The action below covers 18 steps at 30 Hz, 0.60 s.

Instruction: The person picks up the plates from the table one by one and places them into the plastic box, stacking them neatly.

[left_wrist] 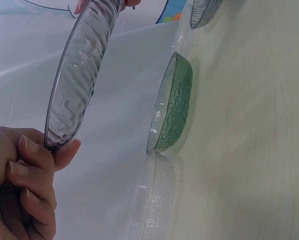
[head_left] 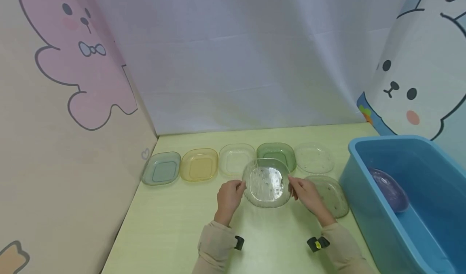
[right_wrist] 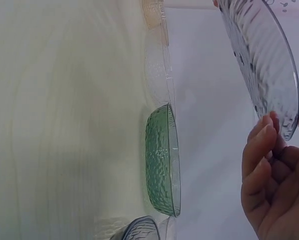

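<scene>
A clear, ribbed glass plate [head_left: 267,187] is held up above the table by both hands, one at each side. My left hand [head_left: 229,197] pinches its left rim; in the left wrist view the thumb and fingers [left_wrist: 37,172] grip the edge of the plate [left_wrist: 79,75]. The right rim is pinched by my right hand [head_left: 307,195]; in the right wrist view the fingers [right_wrist: 259,155] hold the lower edge of the plate [right_wrist: 269,65]. Behind it stands a green dish [head_left: 279,150], also in the left wrist view [left_wrist: 177,105] and right wrist view [right_wrist: 159,160].
Along the table's back lie a bluish dish [head_left: 162,168], a yellow dish [head_left: 199,164], a pale clear dish [head_left: 236,156] and another clear dish [head_left: 314,158]. A grey-green dish [head_left: 333,197] lies beside my right hand. On the right, a blue tub [head_left: 371,193] holds a purple dish [head_left: 389,191].
</scene>
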Each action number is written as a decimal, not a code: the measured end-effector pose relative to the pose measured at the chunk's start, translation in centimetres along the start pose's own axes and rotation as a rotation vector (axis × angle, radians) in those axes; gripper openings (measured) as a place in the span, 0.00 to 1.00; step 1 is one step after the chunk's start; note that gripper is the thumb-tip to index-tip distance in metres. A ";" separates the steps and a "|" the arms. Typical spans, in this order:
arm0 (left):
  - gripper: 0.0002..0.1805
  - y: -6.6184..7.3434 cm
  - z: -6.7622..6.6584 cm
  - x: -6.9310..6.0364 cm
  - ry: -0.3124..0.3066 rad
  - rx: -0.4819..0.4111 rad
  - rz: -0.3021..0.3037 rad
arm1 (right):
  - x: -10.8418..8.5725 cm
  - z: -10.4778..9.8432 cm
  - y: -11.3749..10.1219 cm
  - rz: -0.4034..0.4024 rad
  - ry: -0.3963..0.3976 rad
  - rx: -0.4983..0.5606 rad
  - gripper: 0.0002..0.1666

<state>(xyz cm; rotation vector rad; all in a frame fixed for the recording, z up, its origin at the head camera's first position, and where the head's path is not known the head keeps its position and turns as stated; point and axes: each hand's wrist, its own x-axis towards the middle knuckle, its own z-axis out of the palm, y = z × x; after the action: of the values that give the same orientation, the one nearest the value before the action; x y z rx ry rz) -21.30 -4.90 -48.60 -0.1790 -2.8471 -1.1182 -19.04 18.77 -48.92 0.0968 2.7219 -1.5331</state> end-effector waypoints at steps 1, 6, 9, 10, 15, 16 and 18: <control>0.12 0.0 0.0 0.0 0.001 0.001 0.002 | 0.0 0.1 -0.1 -0.011 0.007 -0.019 0.29; 0.12 -0.1 0.1 -0.1 0.008 -0.008 0.003 | 0.1 0.5 -0.3 -0.024 0.047 -0.121 0.27; 0.12 -0.2 0.1 -0.1 0.019 -0.015 0.004 | 0.2 0.6 -0.5 -0.048 0.061 -0.185 0.26; 0.12 -0.2 0.0 -0.1 0.025 -0.018 0.005 | 0.2 0.6 -0.6 -0.058 0.063 -0.202 0.25; 0.13 -0.3 -0.1 -0.1 0.049 -0.038 0.020 | 0.5 0.3 -1.0 -0.101 0.078 -0.264 0.25; 0.13 -0.3 -0.2 -0.1 0.051 -0.044 0.021 | 0.7 0.3 -1.0 -0.110 0.082 -0.277 0.25; 0.15 -0.3 -0.3 -0.1 0.053 -0.064 0.020 | 1.0 0.0 -1.3 -0.127 0.089 -0.300 0.25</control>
<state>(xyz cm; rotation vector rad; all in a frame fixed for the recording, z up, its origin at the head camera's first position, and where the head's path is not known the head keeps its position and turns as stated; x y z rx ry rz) -21.20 -5.33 -48.63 -0.1784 -2.7590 -1.1921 -20.10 18.14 -47.89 -0.0133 3.0464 -1.1498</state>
